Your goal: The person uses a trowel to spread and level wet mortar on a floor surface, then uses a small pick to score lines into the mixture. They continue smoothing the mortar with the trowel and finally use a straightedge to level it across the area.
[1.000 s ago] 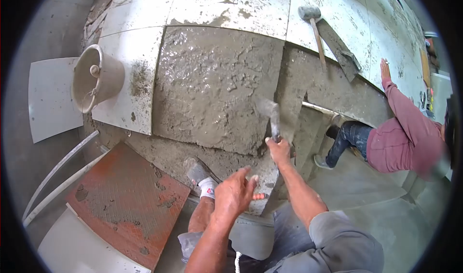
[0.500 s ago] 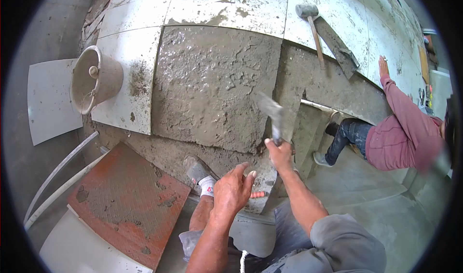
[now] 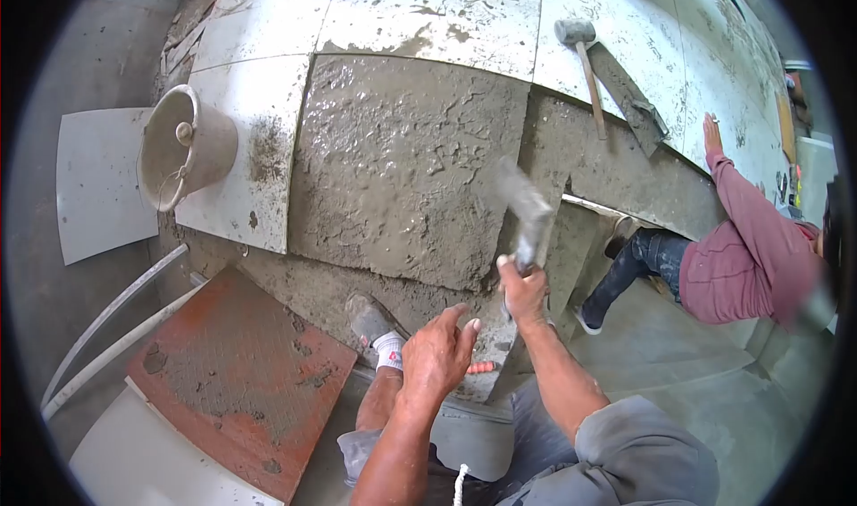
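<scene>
My right hand [image 3: 525,293] is wrapped round the handle of a trowel [image 3: 530,213], whose blade is smeared by motion over the right edge of a square bed of wet mortar [image 3: 402,167]. My left hand [image 3: 436,350] hangs above my lap with thumb and fingers apart and nothing in it. Just right of that hand lies an orange-red handle [image 3: 480,367] on a grey ledge. White tiles [image 3: 428,15] spotted with mortar border the bed at the back and left.
A bucket [image 3: 210,149] stands on the left tile. A mallet [image 3: 585,73] and a mortar-covered straightedge [image 3: 625,95] lie at the back right. A co-worker in a maroon top [image 3: 732,265] leans in from the right. A reddish board [image 3: 241,381] lies front left.
The trowel has shifted slightly to the right and its blade is still swinging. The co-worker's foot has moved a little down and left. My left hand has barely moved.
</scene>
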Demonstrator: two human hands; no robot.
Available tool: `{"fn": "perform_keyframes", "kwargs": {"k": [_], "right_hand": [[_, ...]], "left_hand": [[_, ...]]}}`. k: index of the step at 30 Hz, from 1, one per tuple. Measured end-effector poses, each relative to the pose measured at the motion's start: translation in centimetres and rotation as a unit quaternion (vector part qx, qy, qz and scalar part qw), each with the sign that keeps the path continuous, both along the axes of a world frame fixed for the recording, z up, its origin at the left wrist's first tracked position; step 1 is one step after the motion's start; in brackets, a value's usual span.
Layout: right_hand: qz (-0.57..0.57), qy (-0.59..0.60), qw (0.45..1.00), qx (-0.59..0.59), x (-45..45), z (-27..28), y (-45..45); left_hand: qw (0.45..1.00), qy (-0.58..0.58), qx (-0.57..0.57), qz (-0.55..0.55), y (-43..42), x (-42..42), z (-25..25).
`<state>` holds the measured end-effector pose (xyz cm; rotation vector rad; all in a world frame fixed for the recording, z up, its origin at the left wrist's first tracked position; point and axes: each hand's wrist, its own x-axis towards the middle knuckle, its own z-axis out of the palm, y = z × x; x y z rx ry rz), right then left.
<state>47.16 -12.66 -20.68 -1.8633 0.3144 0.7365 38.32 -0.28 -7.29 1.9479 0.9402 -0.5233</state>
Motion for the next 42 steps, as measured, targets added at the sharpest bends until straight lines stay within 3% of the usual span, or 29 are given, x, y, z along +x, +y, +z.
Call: {"fn": "perform_keyframes", "kwargs": {"k": [2,4,5,8,10,13,14,16,18,20,21,26,28,30,32,36,39,42], "right_hand": [[-0.036,-0.031,0.997,0.059,-0.3,-1.2,1.3],[-0.009,-0.02,1.0,0.007,-1.9,-6.4,1.1],[-0.01,-0.022,1.0,0.006,-1.8,-6.2,0.9],[0.193,0.061,0.962,-0.184,-0.3,-5.9,1.8],[0.191,0.05,0.961,-0.196,-1.2,-4.6,0.3],[-0.002,0.001,1.0,-0.003,0.4,-0.5,1.1],[0.002,0.003,1.0,-0.003,0.4,-0.7,1.7],[-0.131,-0.063,0.982,0.123,0.0,-1.4,3.1],[-0.131,-0.058,0.986,0.089,-1.6,-6.0,2.9],[0.017,0.2,0.979,-0.048,-1.7,-6.9,2.8],[-0.038,0.225,0.973,0.022,-1.4,-6.4,2.4],[-0.056,0.114,0.99,0.065,0.4,-1.0,1.4],[-0.195,-0.003,0.97,0.142,0.1,-0.6,2.7],[-0.186,0.033,0.974,0.123,-1.3,-3.8,3.1],[0.044,0.218,0.974,-0.041,-1.9,-6.1,2.8],[0.054,0.186,0.977,-0.085,-1.3,-4.1,1.6],[-0.047,0.008,0.999,-0.005,-0.1,-0.4,2.1],[-0.126,-0.038,0.988,0.081,-0.5,-1.2,3.8]], "left_hand": [[1.0,-0.001,0.001,0.003,-0.2,-0.4,-0.3],[1.0,-0.005,0.0,0.004,-0.3,-0.5,-0.5],[1.0,-0.005,0.0,-0.003,-0.4,-0.4,-0.5],[1.0,-0.025,0.012,-0.012,0.0,0.0,-0.8],[1.0,-0.02,0.004,-0.001,-0.4,-0.8,-0.1],[1.0,-0.005,-0.007,0.015,0.7,-0.4,-0.1],[1.0,-0.003,-0.007,0.018,0.7,-0.6,-0.1],[1.0,-0.01,0.0,0.018,0.8,-0.7,-0.1],[1.0,-0.015,0.009,0.011,0.5,-0.8,-0.5],[1.0,-0.025,0.014,-0.002,0.1,-1.0,-0.6],[1.0,-0.028,0.013,-0.007,0.1,-1.0,-0.6],[1.0,-0.027,0.008,0.01,0.8,-0.7,-0.6],[0.999,-0.027,0.021,0.021,1.0,-1.2,-0.6],[0.999,-0.02,0.021,0.02,0.9,-1.2,-0.7],[1.0,-0.019,0.017,0.013,0.3,-0.9,-0.8],[0.999,-0.048,0.022,0.007,0.9,-0.2,-0.9],[0.999,-0.045,0.02,0.018,1.2,-0.2,-0.9],[0.999,-0.024,0.023,0.026,1.2,-0.9,-0.9]]}}
